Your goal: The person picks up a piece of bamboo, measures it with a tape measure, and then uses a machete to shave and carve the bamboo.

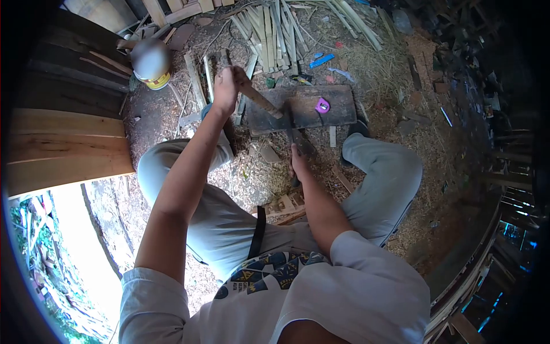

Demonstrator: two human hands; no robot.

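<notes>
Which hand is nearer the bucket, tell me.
Left: the left hand is a little right of the bucket; the right hand is farther right and lower in view.

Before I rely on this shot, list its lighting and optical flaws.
Head view: fisheye curvature bends the wall planks, with black corners; glare washes out the ground at lower left; the right edge sinks into shadow; a blurred patch hides the top of the tub; the stick is readable.
</notes>
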